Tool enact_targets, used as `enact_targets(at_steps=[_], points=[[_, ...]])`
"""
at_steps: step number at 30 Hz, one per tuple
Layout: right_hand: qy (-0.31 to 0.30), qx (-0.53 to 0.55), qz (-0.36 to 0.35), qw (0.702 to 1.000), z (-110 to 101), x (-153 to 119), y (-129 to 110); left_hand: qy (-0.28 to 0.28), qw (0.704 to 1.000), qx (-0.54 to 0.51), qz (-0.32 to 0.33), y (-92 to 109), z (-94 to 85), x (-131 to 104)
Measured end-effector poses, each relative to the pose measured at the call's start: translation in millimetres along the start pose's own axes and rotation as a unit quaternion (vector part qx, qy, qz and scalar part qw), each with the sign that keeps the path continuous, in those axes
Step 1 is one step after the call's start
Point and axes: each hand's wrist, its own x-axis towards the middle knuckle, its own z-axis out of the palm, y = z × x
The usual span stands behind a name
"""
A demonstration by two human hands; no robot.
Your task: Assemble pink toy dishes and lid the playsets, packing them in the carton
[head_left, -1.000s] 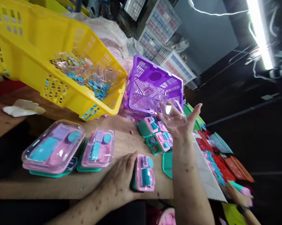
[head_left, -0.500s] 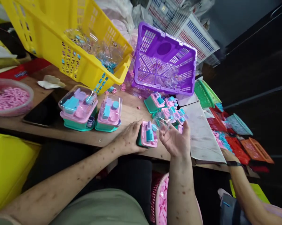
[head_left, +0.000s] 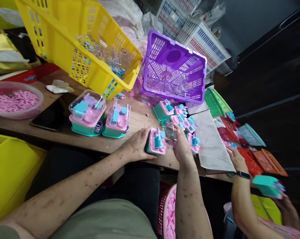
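My left hand (head_left: 140,145) grips a small toy box (head_left: 156,142) from its left side at the table's front edge; the box has a green base, a pink top and blue and purple pieces on it. Just right of that box, my right hand (head_left: 182,141) holds a clear plastic cover (head_left: 170,134) by its right side. Several similar boxes without covers, such as a green and pink box (head_left: 164,109), stand beyond my right hand. To the left are two boxes with clear covers on, a larger covered box (head_left: 87,113) and a smaller covered box (head_left: 117,119).
A yellow crate (head_left: 90,71) and a purple crate (head_left: 146,79) with clear plastic parts stand at the back. Left lie a dark phone (head_left: 49,114) and a tub of pink parts (head_left: 17,114). A co-worker's hand (head_left: 238,159) reaches in right, past a cardboard sheet (head_left: 209,139).
My right hand has turned from palm-up to fingers closed round the clear cover, now closer to the box. A co-worker's other hand has appeared at right with a green box.
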Motion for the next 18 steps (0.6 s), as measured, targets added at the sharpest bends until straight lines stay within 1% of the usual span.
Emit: enact_targets(at_steps=[1,3,4,6,7,9,10,12,14,16,18], points=[[0.005,-0.019,-0.002,1.0,2.1,1.7,1.4,0.0,1.0,-0.001,0.0,0.6,-0.4,-0.1],[0.038,-0.027,0.025,0.999,5.3,4.2,-2.1,0.002,1.0,-0.004,-0.002,1.4,-1.0,-0.5],[0.056,-0.034,0.009,0.998,6.5,4.5,-7.4,0.005,1.0,-0.006,-0.004,1.7,-1.1,-0.7],[0.081,-0.064,-0.07,0.992,9.3,2.0,-24.6,0.008,1.0,-0.009,-0.006,1.9,-0.7,-1.1],[0.081,-0.094,-0.12,0.985,11.7,-0.8,-35.4,0.009,1.0,-0.01,-0.008,1.8,-0.1,-1.2],[0.045,-0.189,-0.213,0.958,19.2,-8.0,-57.4,0.01,1.0,-0.01,-0.014,1.2,1.6,-0.8],[0.018,-0.243,-0.247,0.938,24.2,-11.7,-66.9,0.009,1.0,-0.006,-0.021,0.8,2.7,-0.5],[-0.028,-0.343,-0.29,0.893,34.5,-17.5,-79.1,0.005,0.999,0.006,-0.033,-0.5,4.7,0.1],[-0.047,-0.398,-0.311,0.862,42.2,-20.5,-81.7,0.003,0.999,0.019,-0.035,-1.8,6.2,0.4],[-0.052,-0.421,-0.312,0.85,45.6,-21.4,-78.1,0.001,0.999,0.023,-0.03,-2.8,6.7,0.3],[-0.057,-0.43,-0.308,0.847,45.9,-21.5,-73.4,0.0,0.999,0.016,-0.028,-3.1,6.4,0.4]])
